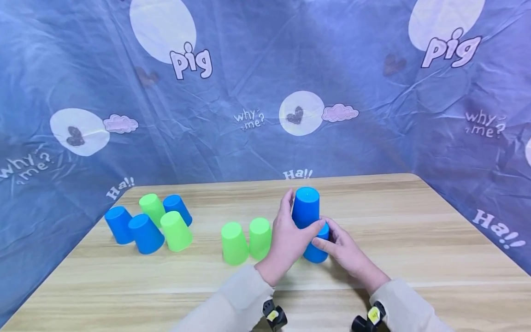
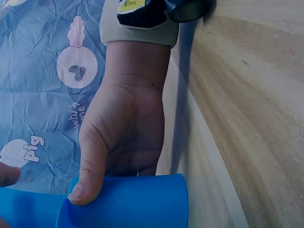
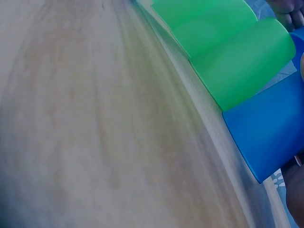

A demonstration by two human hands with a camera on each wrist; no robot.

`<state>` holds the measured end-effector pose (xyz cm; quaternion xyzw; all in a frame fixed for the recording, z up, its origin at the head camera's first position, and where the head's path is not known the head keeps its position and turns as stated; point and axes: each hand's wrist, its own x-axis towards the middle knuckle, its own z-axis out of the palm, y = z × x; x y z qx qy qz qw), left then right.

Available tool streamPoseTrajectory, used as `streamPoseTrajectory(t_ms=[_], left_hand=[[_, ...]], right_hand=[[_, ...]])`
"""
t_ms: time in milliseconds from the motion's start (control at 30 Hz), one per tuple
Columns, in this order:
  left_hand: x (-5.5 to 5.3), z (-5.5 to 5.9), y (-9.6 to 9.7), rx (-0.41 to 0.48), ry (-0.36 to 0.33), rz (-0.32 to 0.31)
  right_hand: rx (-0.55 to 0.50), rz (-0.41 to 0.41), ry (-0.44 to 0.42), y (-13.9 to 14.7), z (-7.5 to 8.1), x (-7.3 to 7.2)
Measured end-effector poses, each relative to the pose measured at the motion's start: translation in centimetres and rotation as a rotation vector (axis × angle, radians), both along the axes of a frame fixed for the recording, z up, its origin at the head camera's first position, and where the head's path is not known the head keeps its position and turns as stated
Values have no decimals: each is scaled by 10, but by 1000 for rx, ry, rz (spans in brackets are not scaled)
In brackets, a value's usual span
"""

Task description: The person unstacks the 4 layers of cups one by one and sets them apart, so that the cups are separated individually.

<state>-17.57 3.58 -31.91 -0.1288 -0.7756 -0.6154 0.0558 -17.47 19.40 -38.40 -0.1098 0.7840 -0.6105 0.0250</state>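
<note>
In the head view my left hand (image 1: 292,237) grips an upper blue cup (image 1: 306,210), bottom up, its fingers behind and thumb in front. My right hand (image 1: 346,251) holds a lower blue cup (image 1: 316,252) standing upside down on the table, its thumb (image 2: 88,183) across the front in the left wrist view. The upper cup's rim (image 2: 28,206) meets or overlaps the lower cup's top; I cannot tell whether it rests there. Left of these stand green cups (image 1: 234,244) (image 3: 242,64), one mostly hidden behind my left hand.
At the table's left stands a group of upturned blue cups (image 1: 146,235) and green cups (image 1: 176,232). The wooden table (image 1: 415,240) reaches back to a blue printed cloth (image 1: 257,69) that hangs behind and along both sides.
</note>
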Motion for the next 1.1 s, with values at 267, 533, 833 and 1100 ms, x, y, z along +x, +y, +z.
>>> streamPoseTrajectory(t_ms=[267, 533, 833, 1100], left_hand=[[-6, -2, -2, -83, 7, 10], [-8, -2, -2, -150, 21, 7], [-6, -4, -1, -132, 30, -2], [-3, -5, -1, -140, 71, -3]], right_hand=[[-2, 11, -9, -1, 1, -2], [-3, 12, -1, 0, 0, -2], [-12, 20, 6, 1, -2, -3], [-14, 19, -7, 1, -2, -2]])
